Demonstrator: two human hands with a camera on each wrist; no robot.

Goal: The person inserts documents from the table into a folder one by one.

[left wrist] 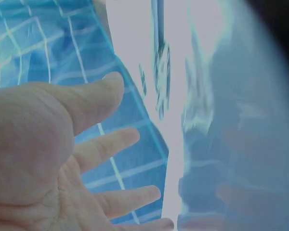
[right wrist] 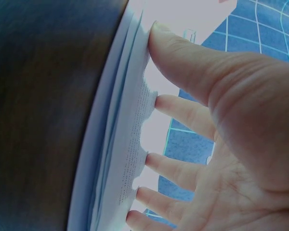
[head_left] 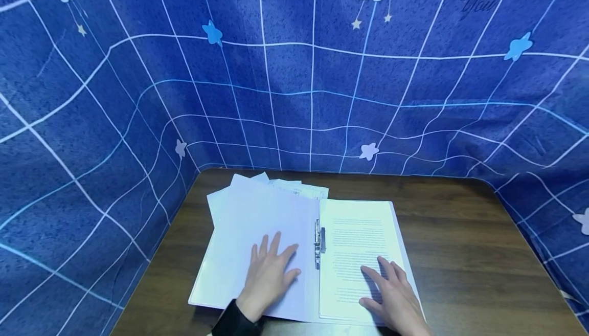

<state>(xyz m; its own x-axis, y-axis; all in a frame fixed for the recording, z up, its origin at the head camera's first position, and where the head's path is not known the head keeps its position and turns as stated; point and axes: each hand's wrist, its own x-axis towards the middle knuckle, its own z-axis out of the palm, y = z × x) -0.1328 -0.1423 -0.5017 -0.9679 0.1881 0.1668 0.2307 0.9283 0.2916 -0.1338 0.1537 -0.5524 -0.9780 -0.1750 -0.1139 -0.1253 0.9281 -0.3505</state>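
A white folder [head_left: 244,249] lies spread on the table, its cover turned to the left. A metal clip [head_left: 317,244] runs along its middle, beside a printed sheet [head_left: 352,259] on the right half. Over the glossy inner cover, my left hand [head_left: 267,280] has its fingers spread and straight; contact with the cover is hard to tell in the left wrist view. My right hand [head_left: 393,295] rests its fingertips on the lower right of the printed sheet. In the right wrist view, the fingers [right wrist: 178,171] meet the page, with several paper layers [right wrist: 111,125] beneath.
Loose papers [head_left: 299,188] stick out from under the folder's upper left. The brown wooden table [head_left: 465,244] extends to the right. A blue cloth [head_left: 285,80] with white grid lines and stars hangs behind and at both sides.
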